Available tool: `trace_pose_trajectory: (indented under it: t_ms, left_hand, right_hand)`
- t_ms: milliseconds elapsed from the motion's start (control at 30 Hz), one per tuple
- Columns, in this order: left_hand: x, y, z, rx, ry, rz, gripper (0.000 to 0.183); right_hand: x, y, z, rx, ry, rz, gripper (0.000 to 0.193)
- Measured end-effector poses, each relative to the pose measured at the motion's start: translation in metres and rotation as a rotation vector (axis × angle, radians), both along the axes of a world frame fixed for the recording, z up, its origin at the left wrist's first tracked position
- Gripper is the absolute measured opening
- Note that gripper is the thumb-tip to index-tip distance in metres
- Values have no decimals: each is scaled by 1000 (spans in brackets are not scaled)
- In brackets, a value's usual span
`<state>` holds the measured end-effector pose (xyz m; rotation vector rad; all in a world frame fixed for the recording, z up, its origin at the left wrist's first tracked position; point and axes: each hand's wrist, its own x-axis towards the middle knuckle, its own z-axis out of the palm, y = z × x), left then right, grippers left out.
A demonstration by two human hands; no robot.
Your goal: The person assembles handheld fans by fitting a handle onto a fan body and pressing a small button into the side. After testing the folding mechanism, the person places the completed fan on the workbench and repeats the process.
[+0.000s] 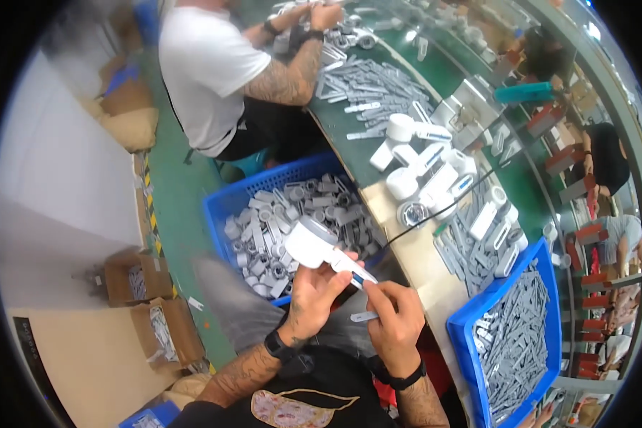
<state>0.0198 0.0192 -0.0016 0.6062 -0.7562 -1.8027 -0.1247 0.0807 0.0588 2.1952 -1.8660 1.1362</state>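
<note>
A white plastic housing (310, 244) with a round head and a narrow handle is held up in front of me, tilted, its handle pointing down to the right. My left hand (312, 298) is closed around the neck and handle. At the handle's far end, my right hand (396, 324) pinches with thumb and fingers, and a short grey plastic strip (364, 316) sticks out from under its fingers. Whether the right fingers also grip the handle tip is hard to see. Below the housing stands a blue basket (215, 227) filled with grey and white handled parts.
At right, a blue tray (465, 346) holds many grey strips. White housings (435, 175) and more strips (378, 89) cover the green bench. A co-worker (210, 75) sits ahead. Cardboard boxes (182, 332) stand on the floor at left. A black cable (446, 208) crosses the bench.
</note>
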Motion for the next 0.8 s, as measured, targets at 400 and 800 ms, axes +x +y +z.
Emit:
trace_pose_trajectory:
  t_ms: [400,800]
  left_hand:
    - [-12,7,-1,26,-8,44,44]
    - [-25,-4,11,123,52,86,36]
  right_hand:
    - [8,4,2,144,-39,-13,50]
    - [-12,11,-9,31,-138,-95,43]
